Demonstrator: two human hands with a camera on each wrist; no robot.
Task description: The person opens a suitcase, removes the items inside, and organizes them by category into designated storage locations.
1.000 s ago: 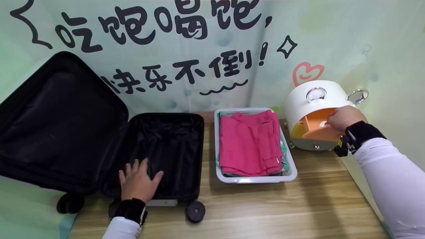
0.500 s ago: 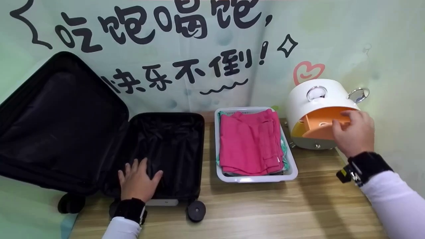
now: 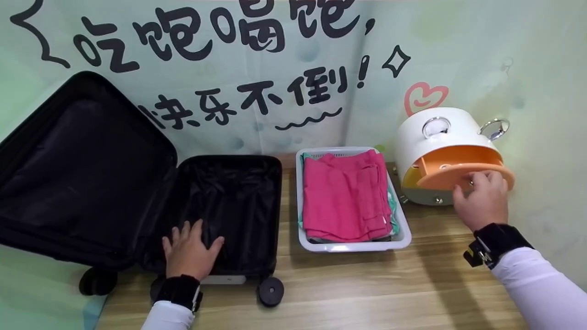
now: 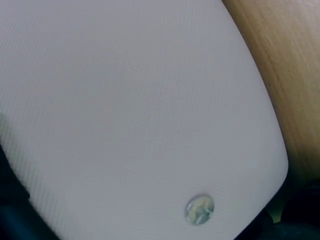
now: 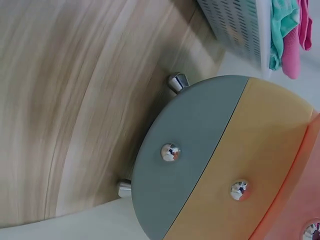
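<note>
My left hand (image 3: 190,252) rests at the near edge of an open black suitcase (image 3: 238,206), fingers spread over its dark lining. In the left wrist view the pale ribbed outer shell (image 4: 145,110) fills most of the picture; the hand is hidden. At the far right my right hand (image 3: 486,201) is at the pulled-out orange drawer (image 3: 445,176) of a round white drawer box (image 3: 440,128). Its bent fingers lie against the drawer front beside the silver knob (image 3: 471,182), with the thumb apart. No part of this hand shows in the right wrist view.
Between suitcase and drawer box stands a white plastic basket (image 3: 353,248) with folded pink clothing (image 3: 344,197) on top and green cloth beneath. The suitcase lid (image 3: 82,174) leans back at the left. Below the orange drawer are a yellow drawer (image 5: 250,160) and a grey one (image 5: 195,135).
My right hand has come out of the orange drawer, moved back toward me and lowered to the drawer's front. The left hand has stayed in place.
</note>
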